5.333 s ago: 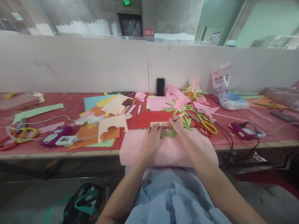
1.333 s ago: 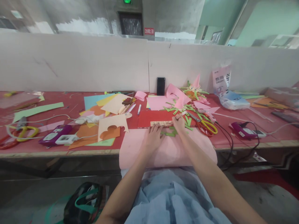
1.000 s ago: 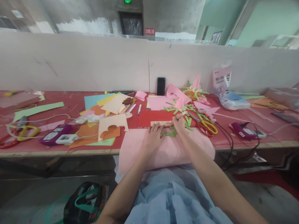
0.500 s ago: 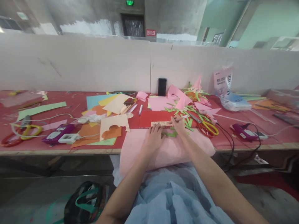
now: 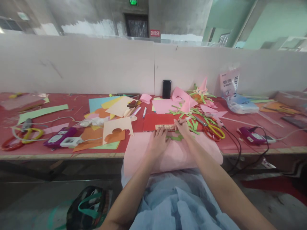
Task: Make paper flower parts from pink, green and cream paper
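My left hand point(image 5: 160, 139) lies with its fingers stretched over the lower edge of a red sheet point(image 5: 153, 119), pressing at a pale patterned strip, perhaps a ruler point(image 5: 163, 126). Beside it, the fingers of my right hand point(image 5: 182, 128) are pinched round a slim pale pen point(image 5: 186, 120) at the strip's right end; its tip is hidden. Green paper scraps point(image 5: 177, 138) lie below the right hand. Under both forearms a pink sheet point(image 5: 140, 150) hangs over the table edge. Scissors with yellow and red handles point(image 5: 214, 130) rest to the right.
Pink cones with green fringes point(image 5: 185, 107) stand behind the red sheet, near an upright black phone point(image 5: 166, 89). Coloured paper point(image 5: 117, 127) and a white marker point(image 5: 144, 112) lie leftward. Purple devices with cables point(image 5: 251, 135) sit at right. A white partition point(image 5: 96, 67) borders the table.
The pen in my right hand has shifted and tilted slightly, its outer end a little further left. My left hand has stayed nearly still.
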Demonstrator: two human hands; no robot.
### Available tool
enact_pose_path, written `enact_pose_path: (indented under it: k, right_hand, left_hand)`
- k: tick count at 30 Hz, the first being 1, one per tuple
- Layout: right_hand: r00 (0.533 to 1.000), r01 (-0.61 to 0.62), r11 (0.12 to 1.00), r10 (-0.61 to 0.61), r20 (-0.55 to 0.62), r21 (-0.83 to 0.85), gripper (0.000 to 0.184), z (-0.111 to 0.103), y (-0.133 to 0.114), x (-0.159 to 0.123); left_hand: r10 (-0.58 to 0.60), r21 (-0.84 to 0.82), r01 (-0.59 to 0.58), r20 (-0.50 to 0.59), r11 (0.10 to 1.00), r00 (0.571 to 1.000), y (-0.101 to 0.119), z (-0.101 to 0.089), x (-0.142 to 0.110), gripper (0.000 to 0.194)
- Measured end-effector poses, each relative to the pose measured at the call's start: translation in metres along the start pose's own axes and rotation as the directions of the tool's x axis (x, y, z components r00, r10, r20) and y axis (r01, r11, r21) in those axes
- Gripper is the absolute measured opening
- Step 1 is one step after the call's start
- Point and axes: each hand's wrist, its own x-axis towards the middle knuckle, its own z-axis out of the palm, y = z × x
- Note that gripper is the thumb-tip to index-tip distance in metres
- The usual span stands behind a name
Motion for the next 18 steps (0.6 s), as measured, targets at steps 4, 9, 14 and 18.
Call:
enact_pose_path:
  k: [4, 9, 14, 18]
  right_hand:
    - [0.999, -0.012, 0.995, 0.009, -0.037, -0.097, 0.037, -0.0012, -0.0010, -0.0006]
    - [0.999, -0.018, 0.994, 0.015, -0.031, -0.107, 0.033, -0.0021, -0.0006, -0.0008]
    - [1.000, -0.010, 0.992, 0.007, -0.019, -0.128, 0.034, -0.0017, -0.0040, -0.0028]
    - [1.000, -0.023, 0.991, 0.024, 0.005, -0.131, 0.033, -0.0016, -0.0065, -0.0043]
  left_hand:
    - [-0.001, -0.010, 0.001, 0.001, 1.000, 1.000, 0.0004, 0.0005, 0.0000, 0.046]
    - [-0.001, -0.020, 0.001, -0.002, 1.000, 1.000, 0.0004, 0.0008, -0.0003, 0.045]
    - [0.002, -0.012, -0.002, -0.011, 1.000, 1.000, 0.0001, 0.0012, -0.0001, 0.045]
    - [-0.001, -0.002, 0.001, -0.012, 1.000, 1.000, 0.0003, -0.0003, -0.0006, 0.046]
